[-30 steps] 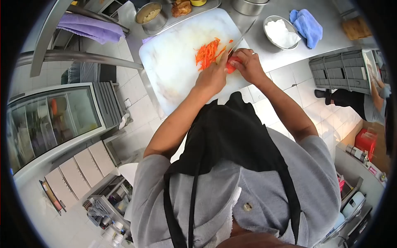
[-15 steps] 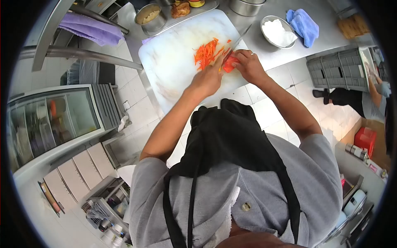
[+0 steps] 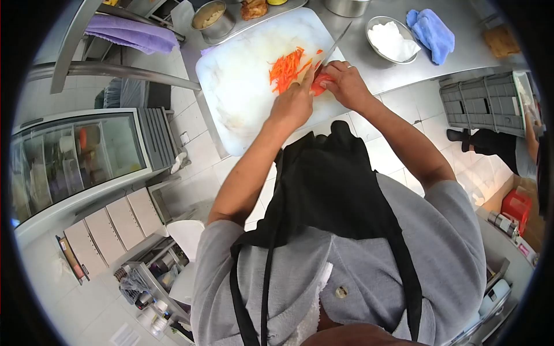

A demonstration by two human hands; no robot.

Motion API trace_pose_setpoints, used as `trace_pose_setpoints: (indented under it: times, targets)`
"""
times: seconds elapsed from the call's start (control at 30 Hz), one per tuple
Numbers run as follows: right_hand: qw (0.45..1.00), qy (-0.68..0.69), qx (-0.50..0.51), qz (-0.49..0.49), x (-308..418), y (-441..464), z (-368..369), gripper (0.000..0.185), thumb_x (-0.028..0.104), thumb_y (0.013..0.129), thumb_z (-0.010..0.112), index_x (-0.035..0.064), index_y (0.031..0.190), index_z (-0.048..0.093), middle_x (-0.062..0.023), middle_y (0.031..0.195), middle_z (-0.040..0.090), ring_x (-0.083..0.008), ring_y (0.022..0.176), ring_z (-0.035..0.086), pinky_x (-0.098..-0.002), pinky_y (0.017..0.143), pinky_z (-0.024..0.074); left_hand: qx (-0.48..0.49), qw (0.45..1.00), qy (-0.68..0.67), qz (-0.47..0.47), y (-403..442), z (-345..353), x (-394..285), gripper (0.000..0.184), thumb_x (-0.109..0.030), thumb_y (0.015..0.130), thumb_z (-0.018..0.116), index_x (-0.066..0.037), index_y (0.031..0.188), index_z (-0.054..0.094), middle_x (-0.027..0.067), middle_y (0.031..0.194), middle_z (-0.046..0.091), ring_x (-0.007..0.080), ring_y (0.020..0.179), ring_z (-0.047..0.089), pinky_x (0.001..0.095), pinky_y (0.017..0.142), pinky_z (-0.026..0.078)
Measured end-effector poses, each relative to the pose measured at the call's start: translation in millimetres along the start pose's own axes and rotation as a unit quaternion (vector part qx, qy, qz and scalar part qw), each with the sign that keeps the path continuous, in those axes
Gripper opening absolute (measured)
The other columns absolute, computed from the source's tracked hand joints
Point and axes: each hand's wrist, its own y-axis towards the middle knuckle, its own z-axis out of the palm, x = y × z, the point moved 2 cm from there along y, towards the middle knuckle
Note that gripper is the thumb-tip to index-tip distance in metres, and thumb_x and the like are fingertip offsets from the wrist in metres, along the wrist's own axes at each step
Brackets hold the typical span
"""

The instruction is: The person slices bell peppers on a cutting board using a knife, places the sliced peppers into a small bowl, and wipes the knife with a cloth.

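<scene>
My left hand [image 3: 293, 105] is closed round the handle of a kitchen knife [image 3: 337, 44], whose blade points up and to the right over the white cutting board [image 3: 231, 86]. My right hand [image 3: 348, 85] presses on a piece of red vegetable [image 3: 319, 85], which looks like bell pepper, right beside the blade. The fingers partly cover that piece. Left of the knife lies a heap of thin orange-red strips [image 3: 285, 69], with a few loose ones near the blade.
A metal bowl [image 3: 369, 51] with something white in it and a blue cloth [image 3: 431, 36] stand right of the board. Behind the board is a metal pot [image 3: 212, 22]. A purple towel [image 3: 130, 33] hangs at left. Another person stands by a grey crate [image 3: 482, 104] at right.
The view has shifted slightly. Both hands stay at the red piece with the knife between them, and the blade shows more clearly now.
</scene>
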Motion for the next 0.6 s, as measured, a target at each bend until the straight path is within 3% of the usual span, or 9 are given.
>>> trace_pose_setpoints:
  times: [0.1,0.2,0.23,0.37,0.5,0.6]
  targets:
    - [1.0,-0.005,0.0,0.0,-3.3,0.0,2.8,0.029,0.023,0.088,0.073,0.0107,0.113,0.065,-0.0081,0.113,0.064,-0.0331,0.104,0.061,-0.0454,0.09,0.0473,0.019,1.0,0.013,-0.012,-29.1,-23.6,-8.0,0.063,-0.014,0.099,0.053,-0.004,0.156,0.028,0.0322,0.11,0.063,0.0474,0.096,0.065,0.0531,0.086,0.053]
    - [1.0,-0.011,0.002,-0.003,-4.3,0.1,4.0,0.03,0.023,0.087,0.073,0.0108,0.113,0.065,-0.0077,0.113,0.064,-0.033,0.104,0.061,-0.0454,0.09,0.0473,0.082,0.99,0.015,-0.11,-51.6,-25.0,-25.3,0.061,-0.018,0.101,0.051,-0.011,0.158,0.028,0.0311,0.109,0.064,0.0438,0.104,0.064,0.0524,0.09,0.05]
    - [1.0,-0.01,0.008,-0.001,-3.0,-4.9,5.1,0.03,0.023,0.087,0.073,0.0109,0.113,0.065,-0.0076,0.113,0.064,-0.0329,0.104,0.061,-0.0455,0.09,0.0472,0.002,0.998,-0.005,-0.061,-41.4,-7.5,-19.3,0.062,-0.018,0.101,0.053,-0.011,0.158,0.029,0.0303,0.107,0.065,0.0454,0.102,0.065,0.0528,0.089,0.051]
    - [1.0,-0.006,0.025,0.003,-5.8,-5.9,6.8,0.03,0.022,0.087,0.074,0.0115,0.114,0.065,-0.0073,0.113,0.064,-0.0326,0.106,0.061,-0.046,0.09,0.0469,-0.033,0.999,-0.032,0.015,8.7,5.2,5.2,0.061,-0.014,0.1,0.052,-0.009,0.157,0.03,0.0331,0.11,0.063,0.0477,0.098,0.065,0.0539,0.086,0.052]
    - [1.0,-0.004,0.001,0.005,-3.6,-0.7,3.1,0.031,0.021,0.087,0.074,0.0117,0.115,0.064,-0.0072,0.113,0.065,-0.0327,0.107,0.06,-0.0463,0.09,0.0465,0.037,0.998,0.017,-0.04,-45.4,-16.0,-17.4,0.061,-0.01,0.099,0.049,-0.005,0.156,0.028,0.0339,0.111,0.062,0.0495,0.093,0.066,0.0538,0.083,0.054]
    - [1.0,0.012,0.005,0.001,-3.3,-0.7,1.3,0.032,0.021,0.086,0.074,0.0113,0.115,0.065,-0.0073,0.114,0.064,-0.0329,0.107,0.06,-0.0461,0.09,0.0464,-0.018,0.999,0.022,-0.042,-39.2,21.1,-6.9,0.062,-0.009,0.099,0.049,-0.004,0.157,0.027,0.0348,0.113,0.061,0.0503,0.092,0.066,0.0538,0.083,0.054]
